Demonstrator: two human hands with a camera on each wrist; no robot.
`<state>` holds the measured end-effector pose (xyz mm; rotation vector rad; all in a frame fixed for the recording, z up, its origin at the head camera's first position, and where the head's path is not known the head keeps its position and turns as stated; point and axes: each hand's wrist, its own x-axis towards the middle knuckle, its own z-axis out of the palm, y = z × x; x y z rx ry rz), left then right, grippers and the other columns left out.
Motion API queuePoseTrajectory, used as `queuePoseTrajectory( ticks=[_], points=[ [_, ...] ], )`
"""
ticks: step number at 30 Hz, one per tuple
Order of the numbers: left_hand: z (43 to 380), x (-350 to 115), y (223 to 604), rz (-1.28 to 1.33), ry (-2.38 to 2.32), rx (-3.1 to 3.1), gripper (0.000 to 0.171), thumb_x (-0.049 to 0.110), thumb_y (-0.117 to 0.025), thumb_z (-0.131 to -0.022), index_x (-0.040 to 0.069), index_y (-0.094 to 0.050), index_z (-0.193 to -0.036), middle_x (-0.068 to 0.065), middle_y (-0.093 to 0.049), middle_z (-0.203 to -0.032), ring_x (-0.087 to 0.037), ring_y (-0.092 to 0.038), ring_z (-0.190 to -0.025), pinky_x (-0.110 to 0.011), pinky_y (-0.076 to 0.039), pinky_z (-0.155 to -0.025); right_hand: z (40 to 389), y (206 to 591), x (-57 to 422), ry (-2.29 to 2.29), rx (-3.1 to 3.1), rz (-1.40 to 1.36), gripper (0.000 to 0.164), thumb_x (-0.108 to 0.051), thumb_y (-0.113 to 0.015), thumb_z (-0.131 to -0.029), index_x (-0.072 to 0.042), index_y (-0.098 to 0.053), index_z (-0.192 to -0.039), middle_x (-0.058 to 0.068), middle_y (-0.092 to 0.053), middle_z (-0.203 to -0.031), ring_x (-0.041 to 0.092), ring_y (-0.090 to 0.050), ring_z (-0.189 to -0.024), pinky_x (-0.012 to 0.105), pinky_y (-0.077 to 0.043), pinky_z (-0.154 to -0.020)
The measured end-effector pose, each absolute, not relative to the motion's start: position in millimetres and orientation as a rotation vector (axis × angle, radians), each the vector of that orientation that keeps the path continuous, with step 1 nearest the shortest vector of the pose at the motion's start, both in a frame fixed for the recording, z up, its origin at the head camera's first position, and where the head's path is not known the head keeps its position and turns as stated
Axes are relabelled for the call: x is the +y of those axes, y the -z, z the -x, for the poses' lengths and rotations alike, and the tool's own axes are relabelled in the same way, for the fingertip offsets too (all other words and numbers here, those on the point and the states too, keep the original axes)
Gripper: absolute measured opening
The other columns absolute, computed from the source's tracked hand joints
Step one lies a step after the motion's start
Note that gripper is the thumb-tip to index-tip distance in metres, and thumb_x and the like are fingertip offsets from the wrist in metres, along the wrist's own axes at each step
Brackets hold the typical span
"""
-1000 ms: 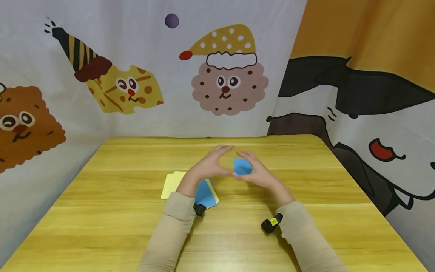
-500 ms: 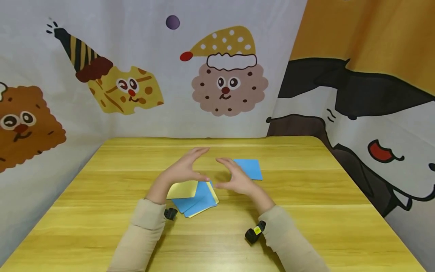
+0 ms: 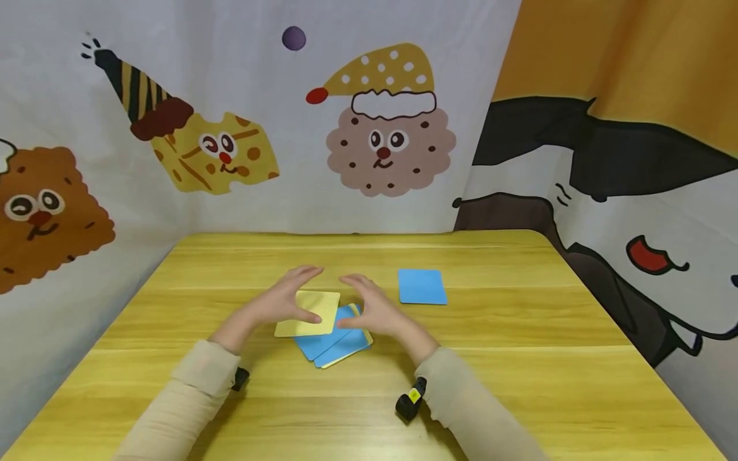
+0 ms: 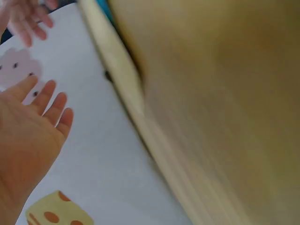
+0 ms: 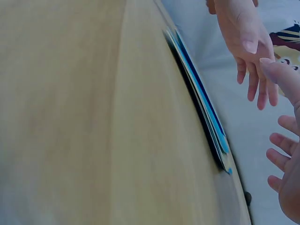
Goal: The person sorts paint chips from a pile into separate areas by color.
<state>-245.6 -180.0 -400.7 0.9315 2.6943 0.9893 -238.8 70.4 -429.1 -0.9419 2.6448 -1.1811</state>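
Observation:
In the head view my left hand [image 3: 282, 301] hovers over the left part of a loose pile of square cards, its fingers and thumb spread and gently curved. Facing it, my right hand [image 3: 375, 310] is held over the pile's right side in the same shape. Neither hand holds anything, and a gap separates their fingertips. A yellow card [image 3: 325, 307] lies on top of the pile, partly behind the left hand. Blue cards [image 3: 331, 346] fan out beneath it, with yellow edges showing. The right wrist view shows the pile edge-on as thin layers [image 5: 199, 93].
A single blue card [image 3: 423, 286] lies flat on the wooden table [image 3: 519, 384], behind and right of the pile. Beyond the table's far edge hangs a printed cloth [image 3: 230, 211] with cartoon figures. Small black devices [image 3: 410, 403] are worn at the wrists.
Both hands have moved left and slightly nearer, from beside the single blue card to above the pile. That blue card and more of the pile have come into full sight.

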Motion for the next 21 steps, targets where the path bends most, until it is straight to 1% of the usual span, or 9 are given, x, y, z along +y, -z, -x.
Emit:
queuePoseTrajectory(
  ticks=[3, 8, 10, 14, 16, 21],
  points=[
    [245.5, -188.8, 405.4, -0.953, -0.932, 2.737, 0.105, 0.037, -0.086, -0.069, 0.001, -0.029, -0.149, -0.023, -0.026, -0.15, -0.043, -0.024, -0.134, -0.065, -0.029, -0.099, 237.9, 430.0, 62.7, 1.161, 2.637, 0.957, 0.093, -0.046, -0.079, -0.076, -0.014, -0.032, -0.15, 0.012, -0.027, -0.153, 0.033, -0.029, -0.136, 0.058, -0.033, -0.1],
    [243.9, -201.1, 416.8, -0.956, -0.856, 2.762, 0.108, 0.042, -0.086, -0.067, -0.002, -0.029, -0.148, -0.022, -0.031, -0.147, -0.041, -0.034, -0.128, -0.061, -0.035, -0.097, 236.5, 432.8, 52.0, 1.061, 2.663, 0.951, 0.094, -0.048, -0.078, -0.075, -0.014, -0.033, -0.15, 0.007, -0.03, -0.152, 0.03, -0.031, -0.135, 0.056, -0.031, -0.102],
    [243.5, -206.7, 422.2, -0.947, -0.828, 2.759, 0.11, 0.047, -0.085, -0.066, -0.003, -0.029, -0.148, -0.023, -0.031, -0.146, -0.041, -0.034, -0.128, -0.061, -0.034, -0.097, 236.7, 434.0, 47.1, 1.02, 2.678, 0.948, 0.094, -0.049, -0.078, -0.075, -0.015, -0.033, -0.15, 0.005, -0.031, -0.151, 0.028, -0.032, -0.135, 0.054, -0.031, -0.103],
    [242.9, -217.7, 432.0, -0.955, -0.755, 2.772, 0.115, 0.056, -0.083, -0.064, -0.005, -0.03, -0.146, -0.027, -0.032, -0.144, -0.046, -0.032, -0.129, -0.064, -0.033, -0.096, 237.4, 435.5, 38.5, 0.953, 2.692, 0.956, 0.095, -0.051, -0.079, -0.074, -0.015, -0.033, -0.15, 0.005, -0.033, -0.15, 0.026, -0.033, -0.135, 0.05, -0.031, -0.104],
    [243.1, -222.6, 435.7, -0.946, -0.739, 2.776, 0.115, 0.056, -0.083, -0.064, -0.005, -0.03, -0.146, -0.027, -0.033, -0.144, -0.046, -0.032, -0.129, -0.064, -0.032, -0.097, 238.2, 436.5, 35.3, 0.933, 2.693, 0.962, 0.096, -0.051, -0.078, -0.074, -0.014, -0.033, -0.15, 0.005, -0.033, -0.149, 0.026, -0.032, -0.135, 0.049, -0.031, -0.105],
    [246.5, -229.6, 441.1, -0.936, -0.735, 2.786, 0.112, 0.053, -0.084, -0.064, -0.005, -0.033, -0.145, -0.025, -0.037, -0.142, -0.046, -0.033, -0.128, -0.063, -0.033, -0.097, 241.4, 438.5, 31.9, 0.916, 2.689, 0.927, 0.097, -0.05, -0.079, -0.074, -0.013, -0.032, -0.15, 0.007, -0.032, -0.15, 0.028, -0.03, -0.136, 0.051, -0.028, -0.106]
  ],
)
